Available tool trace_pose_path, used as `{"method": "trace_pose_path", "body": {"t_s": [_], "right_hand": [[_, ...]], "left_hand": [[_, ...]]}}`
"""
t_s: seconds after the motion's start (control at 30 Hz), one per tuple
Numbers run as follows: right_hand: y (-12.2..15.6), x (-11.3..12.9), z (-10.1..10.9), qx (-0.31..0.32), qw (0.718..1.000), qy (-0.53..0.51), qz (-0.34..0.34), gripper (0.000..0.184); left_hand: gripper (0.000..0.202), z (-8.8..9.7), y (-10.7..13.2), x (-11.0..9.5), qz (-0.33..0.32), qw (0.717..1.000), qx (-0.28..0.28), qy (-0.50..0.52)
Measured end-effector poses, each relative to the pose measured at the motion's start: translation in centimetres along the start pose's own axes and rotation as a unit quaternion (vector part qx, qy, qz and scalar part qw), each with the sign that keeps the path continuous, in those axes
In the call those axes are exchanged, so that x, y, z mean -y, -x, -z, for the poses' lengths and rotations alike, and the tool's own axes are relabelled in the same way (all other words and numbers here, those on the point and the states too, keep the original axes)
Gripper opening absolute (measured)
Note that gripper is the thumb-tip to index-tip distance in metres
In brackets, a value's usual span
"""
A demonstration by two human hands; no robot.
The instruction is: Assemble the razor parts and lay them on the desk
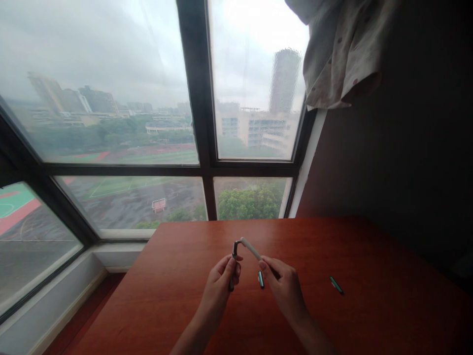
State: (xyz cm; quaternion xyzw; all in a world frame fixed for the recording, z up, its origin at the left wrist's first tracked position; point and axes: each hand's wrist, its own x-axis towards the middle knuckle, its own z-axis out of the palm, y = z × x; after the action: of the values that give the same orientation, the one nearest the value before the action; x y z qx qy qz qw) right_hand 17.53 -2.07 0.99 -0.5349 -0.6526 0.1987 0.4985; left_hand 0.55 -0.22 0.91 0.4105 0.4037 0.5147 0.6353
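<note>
My left hand (pixel 222 278) is closed around a slim dark handle with a shiny, bent metal neck (pixel 235 248), its lower end showing below the fingers. My right hand (pixel 284 283) pinches a pale grey-white stick (pixel 251 248), which slants up and left from the fingertips. The stick's far end meets or nearly meets the tip of the bent neck; I cannot tell if they touch. Just left of my right hand, a small green and black strip-like piece (pixel 260 279) lies on the table. A similar green and black piece (pixel 336 285) rests farther right.
Both hands are above a reddish-brown wooden table (pixel 177 296). Dark-framed windows (pixel 205 170) stand beyond its far edge. A light spotted cloth (pixel 338 64) hangs at the upper right, in front of a dark wall (pixel 399 162).
</note>
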Motion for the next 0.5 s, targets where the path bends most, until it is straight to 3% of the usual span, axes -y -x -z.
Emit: {"method": "trace_pose_path", "body": {"t_s": [0.5], "right_hand": [[0.07,-0.10,-0.13,0.000,1.000,0.003,0.004,0.043]], "left_hand": [[0.038,-0.02,0.01,0.12,0.000,1.000,0.014,0.011]]}}
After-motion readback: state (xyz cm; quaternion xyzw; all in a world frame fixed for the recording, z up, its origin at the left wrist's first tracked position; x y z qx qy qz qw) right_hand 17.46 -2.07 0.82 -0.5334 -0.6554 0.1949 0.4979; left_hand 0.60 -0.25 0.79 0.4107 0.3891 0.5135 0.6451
